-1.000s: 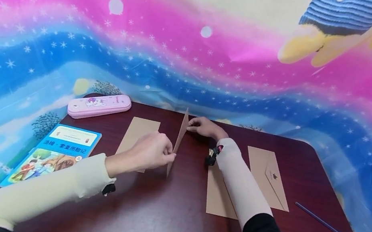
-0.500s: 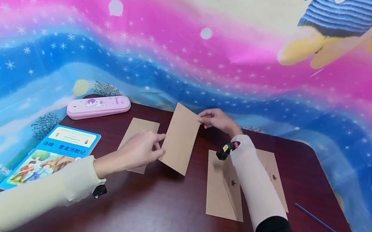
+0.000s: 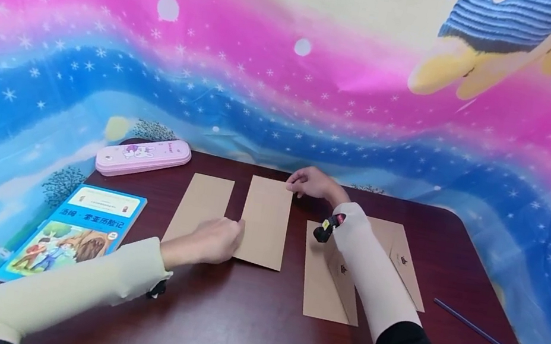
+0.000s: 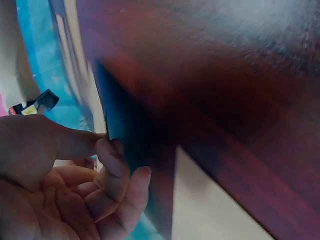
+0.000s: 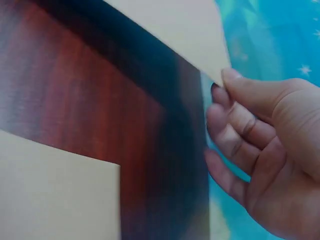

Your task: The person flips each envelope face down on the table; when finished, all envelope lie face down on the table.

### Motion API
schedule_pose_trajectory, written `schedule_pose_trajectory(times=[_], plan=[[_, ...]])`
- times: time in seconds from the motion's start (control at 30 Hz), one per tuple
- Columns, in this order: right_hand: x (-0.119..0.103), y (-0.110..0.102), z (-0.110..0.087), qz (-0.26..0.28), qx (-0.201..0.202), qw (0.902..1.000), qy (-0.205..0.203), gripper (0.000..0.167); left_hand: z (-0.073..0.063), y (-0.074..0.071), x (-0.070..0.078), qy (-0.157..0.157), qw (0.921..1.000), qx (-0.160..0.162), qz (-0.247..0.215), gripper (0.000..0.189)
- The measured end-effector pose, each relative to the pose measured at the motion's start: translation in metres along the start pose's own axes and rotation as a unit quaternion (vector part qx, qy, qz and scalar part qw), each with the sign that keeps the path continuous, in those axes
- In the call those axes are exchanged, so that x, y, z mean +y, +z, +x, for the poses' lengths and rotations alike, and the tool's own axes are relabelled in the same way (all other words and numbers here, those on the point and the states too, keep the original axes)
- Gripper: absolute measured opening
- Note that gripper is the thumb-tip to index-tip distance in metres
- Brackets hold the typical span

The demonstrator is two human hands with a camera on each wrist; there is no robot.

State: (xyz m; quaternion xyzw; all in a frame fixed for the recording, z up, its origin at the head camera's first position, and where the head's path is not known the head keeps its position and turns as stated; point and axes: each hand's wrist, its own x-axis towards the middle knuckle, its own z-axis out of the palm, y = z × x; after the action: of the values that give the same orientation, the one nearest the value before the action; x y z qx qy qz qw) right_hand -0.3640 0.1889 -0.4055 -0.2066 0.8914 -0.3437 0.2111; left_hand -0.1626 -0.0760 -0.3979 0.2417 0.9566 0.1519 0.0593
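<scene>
Tipped up half a second ago, the plain-faced envelope [image 3: 265,218] has come down nearly level with the bench [image 3: 251,324]. Nearest, the left grip [image 3: 205,237] pinches its left edge, toward the near end. Well to the right of that grip, the near flapped envelope [image 3: 319,284] lies flat, partly under the right sleeve [image 3: 370,259]. Just beyond the left grip and partly hidden by it, another plain envelope [image 3: 203,199] lies flat. Near the right grip [image 3: 314,183], on its right, the far flapped envelope [image 3: 392,238] is also flat. That grip pinches the held envelope's far right corner, slightly raised. Three envelopes look settled; the fourth seems almost down, with final lowering and release apparently left.
</scene>
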Motion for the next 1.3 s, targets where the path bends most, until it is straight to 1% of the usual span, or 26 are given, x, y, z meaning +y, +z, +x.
schedule_pose_trajectory(times=[0.07, 0.13, 0.23, 0.27, 0.37, 0.47, 0.6, 0.67, 0.77, 0.87, 0.97, 1.03, 1.13, 1.23, 1.3], plan=[[0.000, 0.007, 0.001, -0.024, 0.004, 0.9997, -0.008, 0.023, 0.001, 0.005, -0.002, -0.004, 0.9998, -0.013, 0.010, 0.013], [0.000, 0.014, 0.002, -0.045, 0.008, 0.9989, -0.015, 0.022, 0.001, 0.008, -0.003, -0.016, 0.9994, -0.026, 0.017, 0.012], [0.001, 0.022, 0.003, -0.061, 0.010, 0.9980, -0.011, 0.021, 0.002, 0.014, -0.003, -0.037, 0.9971, -0.050, 0.044, 0.006], [0.002, 0.024, 0.003, -0.068, 0.011, 0.9976, -0.005, 0.020, 0.003, 0.015, -0.003, -0.043, 0.9957, -0.062, 0.054, 0.008], [0.002, 0.027, 0.004, -0.082, 0.016, 0.9964, 0.019, 0.017, 0.005, 0.019, 0.000, -0.049, 0.9901, -0.096, 0.090, 0.032], [-0.001, 0.029, 0.004, -0.099, 0.017, 0.9943, 0.035, 0.016, 0.009, 0.022, 0.002, -0.053, 0.9860, -0.117, 0.107, 0.049], [-0.005, 0.030, 0.006, -0.125, 0.010, 0.9912, 0.044, 0.016, 0.011, 0.022, 0.004, -0.064, 0.9832, -0.131, 0.110, 0.059], [-0.004, 0.031, 0.007, -0.140, 0.010, 0.9891, 0.046, 0.015, 0.011, 0.022, 0.004, -0.068, 0.9820, -0.137, 0.111, 0.058], [-0.002, 0.033, 0.007, -0.154, 0.015, 0.9868, 0.047, 0.015, 0.011, 0.022, 0.005, -0.071, 0.9815, -0.140, 0.109, 0.057], [0.000, 0.034, 0.007, -0.157, 0.025, 0.9863, 0.044, 0.016, 0.012, 0.021, 0.004, -0.075, 0.9827, -0.135, 0.102, 0.051], [0.000, 0.033, 0.006, -0.161, 0.027, 0.9859, 0.038, 0.022, 0.013, 0.018, 0.003, -0.075, 0.9848, -0.128, 0.092, 0.043], [-0.001, 0.031, 0.004, -0.163, 0.020, 0.9861, 0.024, 0.030, 0.013, 0.016, 0.003, -0.070, 0.9855, -0.127, 0.087, 0.043], [-0.003, 0.023, -0.005, -0.178, 0.006, 0.9839, -0.015, 0.040, 0.013, 0.013, 0.003, -0.061, 0.9866, -0.129, 0.079, 0.052], [-0.006, 0.009, -0.021, -0.201, -0.001, 0.9778, -0.057, 0.040, 0.013, 0.010, 0.003, -0.044, 0.9909, -0.104, 0.073, 0.054], [-0.007, -0.003, -0.035, -0.214, -0.005, 0.9738, -0.076, 0.038, 0.013, 0.009, 0.002, -0.028, 0.9943, -0.078, 0.067, 0.047]])
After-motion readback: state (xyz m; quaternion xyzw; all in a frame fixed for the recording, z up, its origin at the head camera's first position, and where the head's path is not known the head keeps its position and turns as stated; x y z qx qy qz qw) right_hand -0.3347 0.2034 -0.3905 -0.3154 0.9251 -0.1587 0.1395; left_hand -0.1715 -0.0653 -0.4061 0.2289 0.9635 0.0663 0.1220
